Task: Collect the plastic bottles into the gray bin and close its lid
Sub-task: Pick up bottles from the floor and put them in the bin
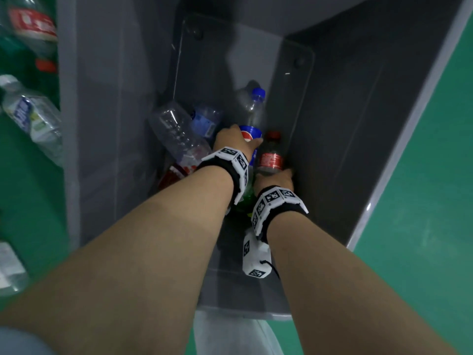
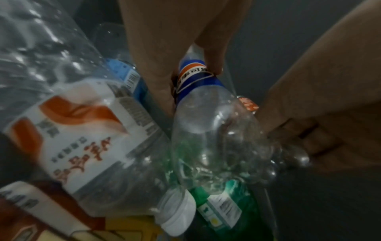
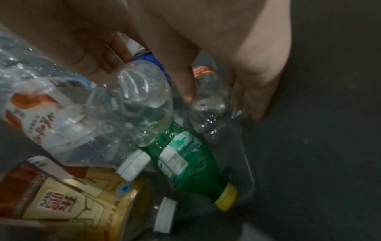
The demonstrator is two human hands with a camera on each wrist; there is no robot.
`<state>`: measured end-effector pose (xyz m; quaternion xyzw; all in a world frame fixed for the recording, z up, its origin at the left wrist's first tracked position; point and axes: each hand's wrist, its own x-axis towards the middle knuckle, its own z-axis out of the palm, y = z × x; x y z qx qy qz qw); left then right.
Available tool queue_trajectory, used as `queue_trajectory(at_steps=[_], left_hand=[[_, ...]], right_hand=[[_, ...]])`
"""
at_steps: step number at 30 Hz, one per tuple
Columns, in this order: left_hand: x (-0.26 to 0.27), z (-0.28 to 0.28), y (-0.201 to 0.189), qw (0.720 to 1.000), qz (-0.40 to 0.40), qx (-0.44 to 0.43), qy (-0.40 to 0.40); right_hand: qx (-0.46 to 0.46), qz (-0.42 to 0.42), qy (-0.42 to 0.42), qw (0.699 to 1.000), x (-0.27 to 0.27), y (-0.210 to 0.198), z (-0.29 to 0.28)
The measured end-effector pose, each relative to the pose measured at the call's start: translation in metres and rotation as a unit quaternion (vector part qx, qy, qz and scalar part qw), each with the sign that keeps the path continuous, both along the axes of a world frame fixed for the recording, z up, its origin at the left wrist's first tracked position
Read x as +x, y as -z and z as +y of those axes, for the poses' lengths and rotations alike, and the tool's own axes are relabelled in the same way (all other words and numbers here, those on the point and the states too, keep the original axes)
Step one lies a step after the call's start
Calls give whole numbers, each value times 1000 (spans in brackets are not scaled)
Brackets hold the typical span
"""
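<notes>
Two hands reach deep in the gray bin [image 1: 332, 124], each grasping a bottle: the left hand [image 1: 234, 142] wraps the blue-label bottle [image 1: 252, 116], the right hand [image 1: 275, 179] pinches the red-label bottle [image 1: 271, 156] beside it. This looks like the drop-off step; next, both hands should let go and withdraw upward. The bin wall lies just beyond the right hand, and other bottles crowd under and beside the left. More bottles [image 1: 33, 116] lie on the green floor [image 1: 422, 226], outside the bin beyond the left arm, still to collect.
</notes>
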<state>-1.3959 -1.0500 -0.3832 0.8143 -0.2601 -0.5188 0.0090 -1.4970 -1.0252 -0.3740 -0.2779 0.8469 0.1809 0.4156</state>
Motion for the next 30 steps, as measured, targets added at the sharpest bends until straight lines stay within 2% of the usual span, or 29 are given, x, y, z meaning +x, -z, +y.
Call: queue_trajectory(at_steps=[7,13,16,20,23,30], left_hand=[[-12,-2,4,999,23,21,41],[1,13,-18,995,54,51,62],[9,24,-42,995,54,49,63],[19,39,-78,994,67,51,66],[29,55,-111,994,94,42,26],[60,103,-199,989,130,8,-68]], right_hand=[[2,-20,-20,1000,-4,13,2],[13,-17,-77,997,0,-2,7],[25,-16,-90,995,0,-21,9],[-7,12,-99,995,14,-55,11],[-29,7,-107,994,29,-86,18],[-41,-46,-184,981,68,-166,46]])
